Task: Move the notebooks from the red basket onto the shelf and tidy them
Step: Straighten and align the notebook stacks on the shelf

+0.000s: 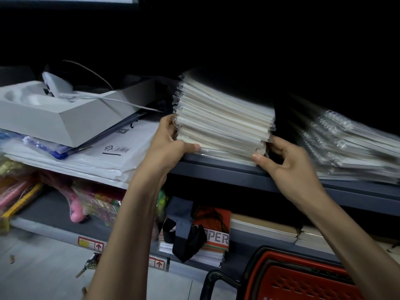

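Note:
A tall stack of plastic-wrapped notebooks (223, 118) rests on the grey shelf (227, 169), its pale page edges facing me. My left hand (171, 144) grips the stack's lower left corner, thumb across the front. My right hand (287, 163) holds the lower right corner, thumb under the bottom notebook. The red basket (303, 278) with a black handle sits on the floor at the bottom right; its inside is not visible.
Spiral-bound notebooks in plastic (350, 148) lie stacked to the right on the same shelf. A white box (65, 118) and white mailer bags (104, 152) sit to the left. The lower shelf holds toys (86, 204), a dark bag (184, 230) and more books (270, 228).

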Tool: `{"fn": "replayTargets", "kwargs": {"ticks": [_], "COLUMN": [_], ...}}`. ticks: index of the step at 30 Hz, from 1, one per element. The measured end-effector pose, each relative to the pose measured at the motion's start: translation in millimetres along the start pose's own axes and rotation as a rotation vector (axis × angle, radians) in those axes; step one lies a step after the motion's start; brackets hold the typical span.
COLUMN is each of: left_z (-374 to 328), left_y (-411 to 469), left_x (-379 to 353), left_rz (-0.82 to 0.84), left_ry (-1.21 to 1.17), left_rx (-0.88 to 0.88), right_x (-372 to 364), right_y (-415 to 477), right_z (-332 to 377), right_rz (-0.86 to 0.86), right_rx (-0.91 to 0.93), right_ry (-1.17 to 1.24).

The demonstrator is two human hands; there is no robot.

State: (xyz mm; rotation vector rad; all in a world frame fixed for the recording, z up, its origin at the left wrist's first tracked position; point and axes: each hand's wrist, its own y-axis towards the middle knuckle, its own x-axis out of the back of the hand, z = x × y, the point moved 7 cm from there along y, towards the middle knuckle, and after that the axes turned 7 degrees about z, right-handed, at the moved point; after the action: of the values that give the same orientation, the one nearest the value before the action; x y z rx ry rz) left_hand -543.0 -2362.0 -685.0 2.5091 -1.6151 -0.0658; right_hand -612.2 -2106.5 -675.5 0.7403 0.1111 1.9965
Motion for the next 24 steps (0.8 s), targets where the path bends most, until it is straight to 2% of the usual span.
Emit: {"fn": "replayTargets", "kwargs": {"ticks": [6, 11, 16, 20, 24], "left_z": [0, -3, -3, -6, -7], "left_y": [4, 2, 0, -2, -2], "left_x": [-1, -6, -4, -5, -3], "left_rz": [-0.049, -0.06, -0.052, 0.017, 0.059], "left_ry": [-0.005, -0.027, 0.008, 0.078, 0.102], "left_rx": [0.022, 0.007, -0.029, -0.073, -0.124], "right_x": [2, 5, -1, -10, -14], "right_y": [4, 4, 1, 2, 8], "right_z": [0, -1, 0, 2, 4], "right_rz": [-0.009, -0.111, -0.164, -0.093, -0.071], "right_rx": [0.009, -0.057, -0.119, -0.199, -0.286], "right_ry": [0.067, 0.135, 0.035, -0.212, -0.162]}}
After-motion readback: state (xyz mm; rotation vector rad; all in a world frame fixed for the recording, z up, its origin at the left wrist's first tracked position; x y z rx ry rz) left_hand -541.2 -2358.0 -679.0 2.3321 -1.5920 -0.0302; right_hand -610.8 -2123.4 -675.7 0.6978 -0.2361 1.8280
